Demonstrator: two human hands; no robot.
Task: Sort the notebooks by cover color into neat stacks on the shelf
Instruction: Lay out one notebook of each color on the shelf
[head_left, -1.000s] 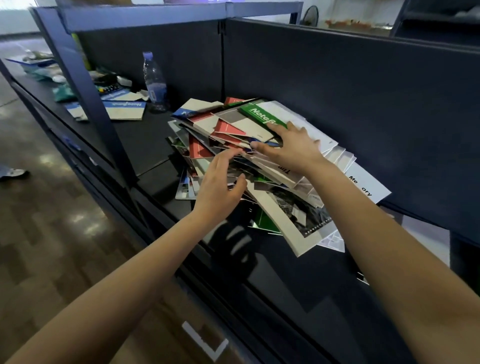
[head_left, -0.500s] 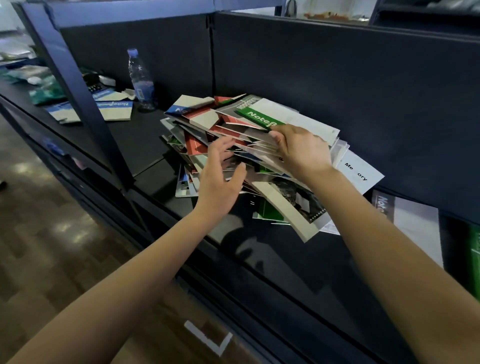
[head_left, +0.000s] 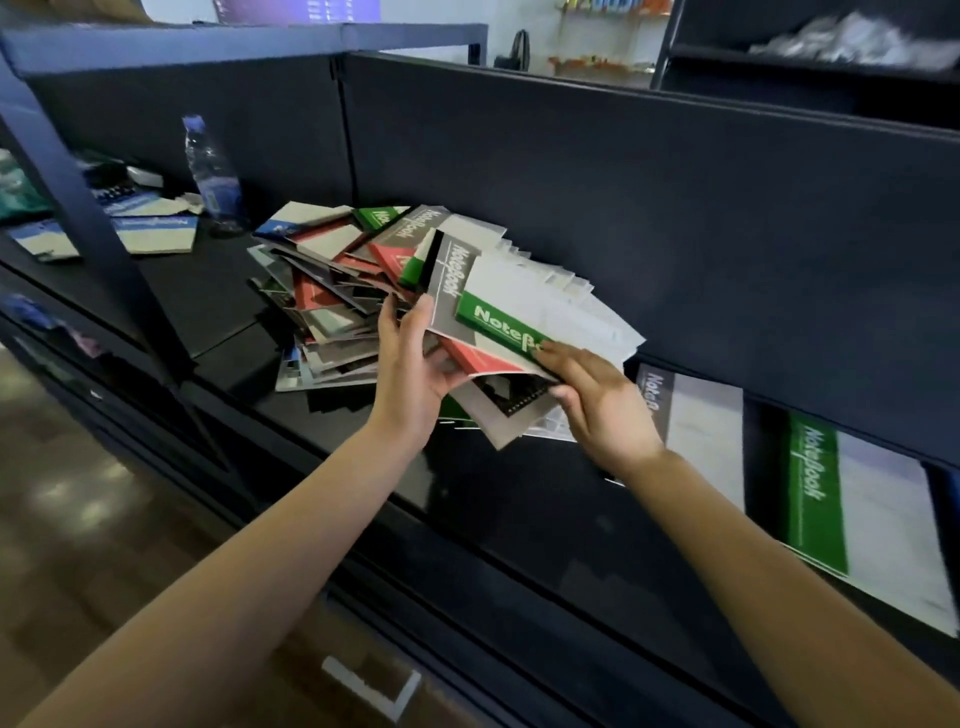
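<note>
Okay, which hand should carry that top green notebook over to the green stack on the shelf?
Right. The right hand pinches the top green notebook at its corner, and the green stack lies on that side. The left hand holds the fanned bundle.

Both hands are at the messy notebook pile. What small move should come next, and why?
Probably the right hand should draw the top green-banded white notebook off the notebook pile and lay it on the flat green-banded notebook at the right of the dark shelf. It pinches that notebook's corner, the left hand grips the notebooks beneath, and the colours match.
</note>
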